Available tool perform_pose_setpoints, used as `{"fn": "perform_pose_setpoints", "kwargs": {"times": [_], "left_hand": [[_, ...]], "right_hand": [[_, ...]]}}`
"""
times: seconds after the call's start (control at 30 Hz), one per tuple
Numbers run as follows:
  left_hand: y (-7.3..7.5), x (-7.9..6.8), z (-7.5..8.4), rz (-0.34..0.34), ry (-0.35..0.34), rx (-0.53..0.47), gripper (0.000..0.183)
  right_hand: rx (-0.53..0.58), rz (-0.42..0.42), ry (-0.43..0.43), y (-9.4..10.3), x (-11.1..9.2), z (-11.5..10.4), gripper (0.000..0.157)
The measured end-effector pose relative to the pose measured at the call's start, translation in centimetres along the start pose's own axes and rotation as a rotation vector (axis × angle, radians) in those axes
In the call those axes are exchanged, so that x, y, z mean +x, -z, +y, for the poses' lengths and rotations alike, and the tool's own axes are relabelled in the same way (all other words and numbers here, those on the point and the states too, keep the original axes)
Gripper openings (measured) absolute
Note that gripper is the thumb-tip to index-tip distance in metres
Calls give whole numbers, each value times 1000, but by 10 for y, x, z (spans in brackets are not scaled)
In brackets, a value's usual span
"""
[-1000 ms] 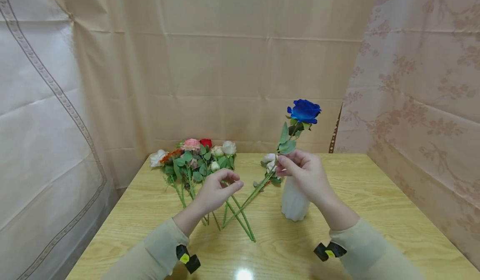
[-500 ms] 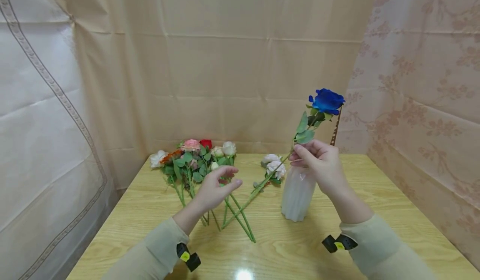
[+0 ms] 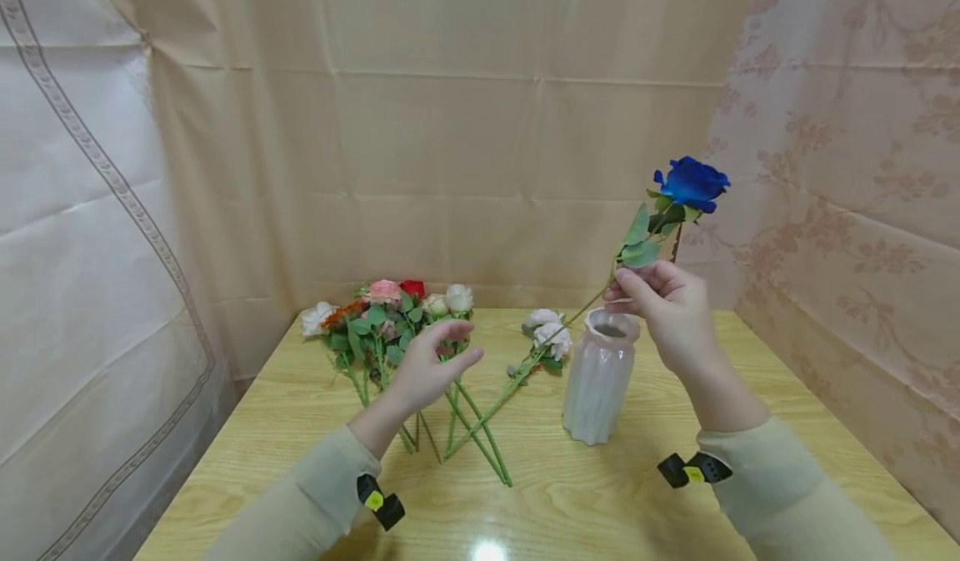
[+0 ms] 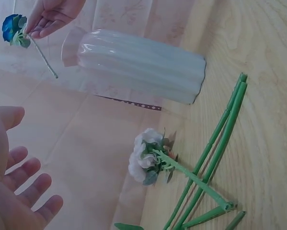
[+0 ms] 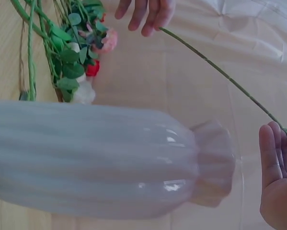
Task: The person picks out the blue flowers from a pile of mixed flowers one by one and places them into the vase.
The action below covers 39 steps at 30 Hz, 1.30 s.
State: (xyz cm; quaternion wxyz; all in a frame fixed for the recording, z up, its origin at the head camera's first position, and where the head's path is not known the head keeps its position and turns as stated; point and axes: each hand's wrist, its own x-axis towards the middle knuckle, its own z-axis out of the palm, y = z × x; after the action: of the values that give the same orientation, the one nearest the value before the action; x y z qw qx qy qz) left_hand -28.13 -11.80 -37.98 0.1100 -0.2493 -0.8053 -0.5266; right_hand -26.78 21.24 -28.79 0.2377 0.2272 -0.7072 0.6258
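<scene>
A blue rose (image 3: 692, 184) is held up above and to the right of the vase, its stem pinched just below the leaves between the thumb and fingers of the right hand (image 3: 675, 315). The stem is slanted down to the left, past the vase's mouth; in the head view its lower end is hard to make out against the stems lying beyond, but in the left wrist view it is seen hanging in the air, apart from the vase. In the right wrist view the bloom is cut off by the frame edge.

The pale, ribbed vase (image 3: 597, 386) is stood upright on the wooden table (image 3: 675, 469); the bottom of its inside cannot be made out. To the left of the vase, the left hand (image 3: 426, 369) is held raised and relaxed, its fingers loosely spread. Some white flowers (image 3: 552, 338) are laid just left of the vase. Farther left of it a mixed bunch (image 3: 378, 328) is laid, partly hidden by the left hand. Behind the vase a tan curtain (image 3: 465, 144) is hung.

Compared with a second ago, the rose and right hand have been moved rightward and up, and the vase's mouth, then covered by that hand, has been uncovered. The bunch has been left in place.
</scene>
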Motion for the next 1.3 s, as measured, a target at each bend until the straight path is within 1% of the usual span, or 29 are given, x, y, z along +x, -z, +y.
{"fn": "perform_pose_setpoints", "kwargs": {"times": [0.1,0.27,0.43,0.53,0.7,0.87,1.07,1.2,1.3], "left_hand": [[0,3,-2,1,6,12,45],[-1,6,-2,3,-3,52,45],[-3,11,0,3,-14,45,44],[-6,14,1,3,-18,37,44],[-11,16,2,8,-8,41,45],[-15,17,4,1,9,6,47],[-23,22,8,-2,13,-27,49],[-30,25,11,-8,3,-57,49],[-35,27,12,-22,-10,-88,49]], "right_hand": [[9,9,-4,5,3,-1,26],[68,26,-11,12,7,-3,28],[96,62,-20,18,11,-4,29],[133,86,-16,22,13,-3,28],[178,118,-23,28,17,-4,31],[190,151,-47,34,20,-5,28],[194,177,-74,42,23,-5,25],[205,188,-70,46,25,-5,22],[203,194,-67,49,26,-5,24]]}}
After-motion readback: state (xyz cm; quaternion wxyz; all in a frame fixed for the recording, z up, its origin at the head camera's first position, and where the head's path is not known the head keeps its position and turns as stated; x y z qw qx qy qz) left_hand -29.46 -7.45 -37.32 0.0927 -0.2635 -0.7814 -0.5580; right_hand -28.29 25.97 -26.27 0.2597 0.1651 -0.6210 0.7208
